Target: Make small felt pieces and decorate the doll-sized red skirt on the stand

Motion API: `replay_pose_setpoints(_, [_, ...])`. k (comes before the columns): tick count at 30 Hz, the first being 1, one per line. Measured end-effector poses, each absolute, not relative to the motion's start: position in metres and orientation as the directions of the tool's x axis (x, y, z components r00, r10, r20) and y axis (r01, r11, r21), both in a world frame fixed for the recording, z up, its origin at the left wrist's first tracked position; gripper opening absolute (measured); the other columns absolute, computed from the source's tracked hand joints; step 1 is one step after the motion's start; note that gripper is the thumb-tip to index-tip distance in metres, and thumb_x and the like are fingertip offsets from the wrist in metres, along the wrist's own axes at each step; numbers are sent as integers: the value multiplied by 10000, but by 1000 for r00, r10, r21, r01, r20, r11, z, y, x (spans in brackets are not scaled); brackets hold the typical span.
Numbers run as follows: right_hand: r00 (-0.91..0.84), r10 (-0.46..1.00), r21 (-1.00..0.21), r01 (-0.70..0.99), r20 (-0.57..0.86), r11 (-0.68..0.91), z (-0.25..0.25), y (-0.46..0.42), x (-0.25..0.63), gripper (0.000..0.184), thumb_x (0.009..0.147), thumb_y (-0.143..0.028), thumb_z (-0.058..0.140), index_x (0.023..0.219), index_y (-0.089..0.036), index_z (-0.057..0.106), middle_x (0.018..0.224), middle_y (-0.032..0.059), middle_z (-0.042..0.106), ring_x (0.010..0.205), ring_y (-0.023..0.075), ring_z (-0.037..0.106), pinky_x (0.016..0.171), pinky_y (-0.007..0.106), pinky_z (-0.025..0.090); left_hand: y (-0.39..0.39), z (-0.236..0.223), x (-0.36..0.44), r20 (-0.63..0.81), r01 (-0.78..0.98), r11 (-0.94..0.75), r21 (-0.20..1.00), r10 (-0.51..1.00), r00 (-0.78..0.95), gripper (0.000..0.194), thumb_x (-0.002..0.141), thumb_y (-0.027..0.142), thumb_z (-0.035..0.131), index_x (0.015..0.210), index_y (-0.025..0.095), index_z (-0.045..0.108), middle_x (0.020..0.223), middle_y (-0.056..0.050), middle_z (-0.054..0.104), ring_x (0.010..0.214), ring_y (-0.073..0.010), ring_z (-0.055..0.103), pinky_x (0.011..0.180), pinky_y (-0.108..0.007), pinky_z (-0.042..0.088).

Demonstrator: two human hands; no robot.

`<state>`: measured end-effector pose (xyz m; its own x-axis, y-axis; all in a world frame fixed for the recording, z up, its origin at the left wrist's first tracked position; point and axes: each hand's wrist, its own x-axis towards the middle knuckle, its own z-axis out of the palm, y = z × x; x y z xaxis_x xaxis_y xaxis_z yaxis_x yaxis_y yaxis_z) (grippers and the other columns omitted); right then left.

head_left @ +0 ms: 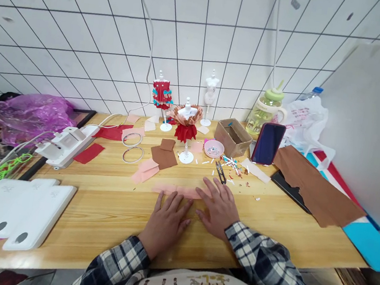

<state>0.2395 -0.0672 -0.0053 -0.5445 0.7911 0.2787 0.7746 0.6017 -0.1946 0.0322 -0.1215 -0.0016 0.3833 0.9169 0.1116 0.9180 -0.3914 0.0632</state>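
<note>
My left hand (167, 222) lies flat on the wooden table, its fingertips at the near edge of a narrow pink strip (179, 191) that looks like thin paper or cloth. To its right my right hand (218, 208) is spread, with fingers over the strip's right end. Thread snips (220, 172) lie just beyond the right fingertips. Behind the strip stands a small white dress form (187, 128) wearing a red skirt and brown-pink ruffles. Brown pieces (164, 157) and pink pieces (146, 171) lie left of its base.
Further back are a dress form in red (162, 96), a bare dress form (209, 96), a pink dish (213, 148) and a cardboard box (233, 137). A phone (268, 143) and brown sheet (318, 186) lie right; two rings (132, 154) and a power strip (69, 147) left.
</note>
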Motion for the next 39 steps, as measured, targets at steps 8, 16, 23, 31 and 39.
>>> replay_pose_setpoints(8, [-602,768,-118,765,221,633,-25,-81,235,619,888,-434,473,1480,-307,342,1609,9,123,1464,312,73,1148,543,39,-122,-2,36,137,926,-374,51,921,364,563,925,550,401,1422,287,432,1333,-78,575,1304,-333,403,1112,-613,149])
replay_pose_setpoints(16, [-584,799,-117,792,143,599,-26,-71,243,539,918,-487,430,1443,-372,391,1609,-8,112,1461,329,98,1120,609,68,-121,-3,38,175,936,-350,40,924,338,527,920,558,408,1375,307,495,1306,-75,596,1283,-314,437,1129,-618,98])
replay_pose_setpoints(23, [-544,827,-106,823,142,559,-22,-64,262,602,914,-529,420,1482,-364,305,1598,28,177,1445,360,130,1073,694,46,-122,-16,38,254,909,-413,-50,875,411,535,922,512,432,1370,231,516,1517,-32,405,1399,-281,300,1144,-446,204])
replay_pose_setpoints(31, [-409,909,-378,831,83,408,-7,-37,270,290,795,-442,609,1039,-314,700,1530,5,357,1390,315,268,1088,585,151,-117,-7,31,161,894,-444,60,888,430,519,935,472,430,1403,249,462,1392,-61,546,1267,-259,453,1102,-464,239])
replay_pose_setpoints(39, [-424,906,-492,790,-6,366,-12,-21,271,106,718,-353,701,807,-314,743,1470,-26,450,1382,307,285,1076,591,127,-113,2,28,134,872,-477,113,877,462,556,900,499,492,1421,314,427,1329,-67,557,1278,-289,418,1131,-581,105])
